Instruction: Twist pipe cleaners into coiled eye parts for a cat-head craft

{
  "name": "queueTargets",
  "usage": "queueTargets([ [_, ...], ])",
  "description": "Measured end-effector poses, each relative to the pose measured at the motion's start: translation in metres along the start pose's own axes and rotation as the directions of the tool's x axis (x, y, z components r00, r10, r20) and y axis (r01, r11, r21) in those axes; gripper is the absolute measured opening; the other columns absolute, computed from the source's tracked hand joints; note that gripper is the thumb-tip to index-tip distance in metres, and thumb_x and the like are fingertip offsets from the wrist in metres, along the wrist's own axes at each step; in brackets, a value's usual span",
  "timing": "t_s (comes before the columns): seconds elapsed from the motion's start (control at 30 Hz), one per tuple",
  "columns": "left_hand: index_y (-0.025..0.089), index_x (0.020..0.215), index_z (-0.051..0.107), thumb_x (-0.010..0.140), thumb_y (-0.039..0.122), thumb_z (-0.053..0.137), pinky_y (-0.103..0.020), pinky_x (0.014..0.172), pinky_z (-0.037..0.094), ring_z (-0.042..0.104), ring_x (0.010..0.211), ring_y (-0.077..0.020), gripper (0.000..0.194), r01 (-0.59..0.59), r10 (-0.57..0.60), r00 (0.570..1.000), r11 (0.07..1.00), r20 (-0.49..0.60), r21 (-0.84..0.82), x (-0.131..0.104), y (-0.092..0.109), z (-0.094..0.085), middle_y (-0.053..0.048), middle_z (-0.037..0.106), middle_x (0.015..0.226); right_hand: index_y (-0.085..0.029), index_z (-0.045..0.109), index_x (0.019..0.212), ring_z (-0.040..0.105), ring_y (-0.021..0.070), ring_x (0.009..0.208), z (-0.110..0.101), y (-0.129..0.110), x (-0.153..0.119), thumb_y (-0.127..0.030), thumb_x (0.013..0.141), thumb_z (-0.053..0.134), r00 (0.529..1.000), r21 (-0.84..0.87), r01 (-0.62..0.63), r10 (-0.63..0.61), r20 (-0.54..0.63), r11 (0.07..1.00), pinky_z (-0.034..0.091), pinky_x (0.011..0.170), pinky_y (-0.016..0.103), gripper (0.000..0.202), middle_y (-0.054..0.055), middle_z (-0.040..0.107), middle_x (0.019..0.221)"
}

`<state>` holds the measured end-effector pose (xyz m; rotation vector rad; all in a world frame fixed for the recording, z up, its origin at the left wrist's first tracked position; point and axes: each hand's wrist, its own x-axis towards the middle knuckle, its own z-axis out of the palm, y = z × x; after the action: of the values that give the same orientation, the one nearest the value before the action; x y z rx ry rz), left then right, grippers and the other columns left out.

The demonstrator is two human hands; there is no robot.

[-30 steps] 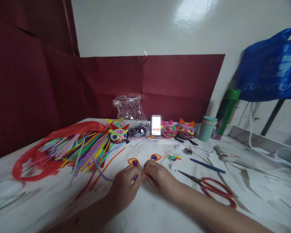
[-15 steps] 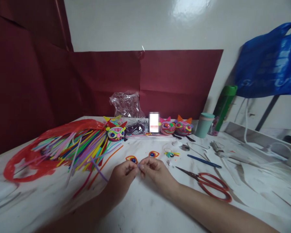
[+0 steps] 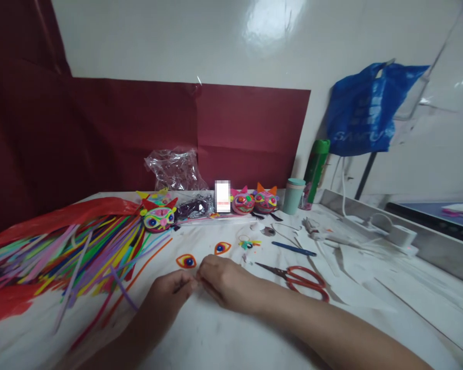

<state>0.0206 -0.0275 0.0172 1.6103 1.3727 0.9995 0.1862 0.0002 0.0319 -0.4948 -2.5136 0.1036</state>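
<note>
My left hand point(image 3: 168, 294) and my right hand point(image 3: 228, 283) meet at the fingertips above the white tabletop. Both are closed in a pinch, and whatever lies between the fingers is too small and hidden to name. Just beyond them lie two eye-shaped craft pieces, each with a blue centre and an orange-red rim. One eye piece point(image 3: 186, 261) is right by my fingertips; the other eye piece point(image 3: 223, 248) sits farther back. To the right rest red-handled scissors point(image 3: 306, 280), a dark blue pen-like tool point(image 3: 294, 248) and some small green and yellow scraps point(image 3: 247, 244).
Colourful pipe cleaners point(image 3: 96, 252) spread over a red plastic bag point(image 3: 100, 205) on the left. Decorated animal heads, one a pink-eared head point(image 3: 243, 203), line the back. A green cup point(image 3: 294, 197), paper scraps point(image 3: 360, 277) and a power strip point(image 3: 403, 245) stand or lie right.
The view has turned to the right, so everything shifts left. My right hand has rolled over, its back now facing up more; the fingertips stay together.
</note>
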Motion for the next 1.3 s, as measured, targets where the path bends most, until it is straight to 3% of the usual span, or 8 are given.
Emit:
queueTargets([
  [0.17,0.018,0.051,0.043,0.063,0.035,0.051,-0.020,0.044,0.020,0.025,0.046,-0.0078,0.022,-0.010,0.008,1.000,0.998,-0.024,-0.061,-0.001,0.004,-0.006,0.008,0.030,0.047,-0.016,0.054,0.078,0.053,0.0147,0.073,0.002,-0.005,0.001,-0.015,0.083,0.044,0.984,0.240,-0.074,0.110,-0.140,0.968,0.043,0.067,0.024,0.012,0.007,0.057,0.077],
  [0.33,0.018,0.054,0.043,0.068,0.037,0.051,-0.021,0.043,0.021,0.026,0.044,-0.0071,0.026,-0.030,0.017,0.997,0.980,-0.070,-0.198,-0.001,-0.004,-0.001,0.008,0.030,0.045,-0.017,0.055,0.070,0.049,0.0115,0.063,0.020,-0.011,0.003,-0.022,0.076,0.056,0.850,0.651,-0.264,0.491,-0.191,0.712,0.040,0.060,0.023,0.007,0.000,0.052,0.069],
  [0.43,0.018,0.053,0.042,0.068,0.037,0.051,-0.021,0.044,0.023,0.027,0.043,-0.0068,0.026,-0.039,0.024,0.998,0.961,-0.059,-0.272,0.000,-0.006,0.003,0.008,0.032,0.045,-0.018,0.053,0.072,0.047,0.0113,0.062,0.025,-0.013,0.003,-0.024,0.078,0.053,0.822,0.740,-0.275,0.549,-0.150,0.614,0.039,0.058,0.023,0.009,-0.001,0.050,0.068],
  [0.67,0.017,0.053,0.045,0.061,0.028,0.053,-0.020,0.042,0.020,0.026,0.041,-0.0062,0.016,-0.003,0.004,1.000,0.989,0.005,-0.145,0.004,-0.004,-0.002,0.009,0.032,0.042,-0.018,0.047,0.072,0.045,0.0115,0.063,0.015,-0.010,0.000,-0.009,0.076,0.044,0.934,0.446,-0.204,0.310,-0.178,0.871,0.038,0.059,0.021,0.010,0.000,0.048,0.070],
  [0.9,0.016,0.055,0.050,0.064,0.028,0.049,-0.020,0.047,0.026,0.035,0.049,-0.0089,0.015,-0.053,0.059,0.996,0.994,-0.060,0.092,-0.003,0.008,-0.001,0.006,0.039,0.050,-0.017,0.048,0.078,0.047,0.0159,0.073,0.019,-0.006,-0.003,-0.011,0.077,0.041,0.975,0.230,-0.132,0.168,-0.145,0.964,0.040,0.066,0.027,0.009,0.006,0.051,0.076],
  [1.0,0.016,0.058,0.051,0.066,0.031,0.050,-0.020,0.046,0.026,0.036,0.048,-0.0089,0.017,-0.055,0.057,0.994,0.998,-0.094,0.029,-0.003,0.006,-0.001,0.006,0.041,0.050,-0.017,0.049,0.076,0.047,0.0138,0.067,0.026,-0.005,-0.001,-0.019,0.080,0.046,0.916,0.528,-0.233,0.366,-0.163,0.817,0.039,0.062,0.025,0.005,0.003,0.051,0.072],
  [1.13,0.017,0.056,0.048,0.068,0.035,0.050,-0.020,0.043,0.023,0.030,0.042,-0.0077,0.022,-0.027,0.015,0.994,0.993,-0.104,-0.118,0.001,-0.002,-0.004,0.008,0.035,0.043,-0.017,0.053,0.083,0.045,0.0103,0.060,0.036,-0.005,0.003,-0.035,0.073,0.061,0.829,0.894,-0.220,0.557,-0.040,0.391,0.037,0.058,0.023,0.021,-0.002,0.051,0.067],
  [1.3,0.017,0.054,0.046,0.067,0.029,0.049,-0.021,0.044,0.023,0.031,0.043,-0.0077,0.018,-0.038,0.025,0.997,0.985,-0.074,-0.170,0.001,-0.007,-0.002,0.008,0.036,0.043,-0.016,0.058,0.073,0.043,0.0097,0.056,0.040,-0.006,0.003,-0.043,0.068,0.066,0.759,0.901,-0.289,0.651,0.009,0.325,0.034,0.055,0.023,0.028,-0.003,0.051,0.059],
])
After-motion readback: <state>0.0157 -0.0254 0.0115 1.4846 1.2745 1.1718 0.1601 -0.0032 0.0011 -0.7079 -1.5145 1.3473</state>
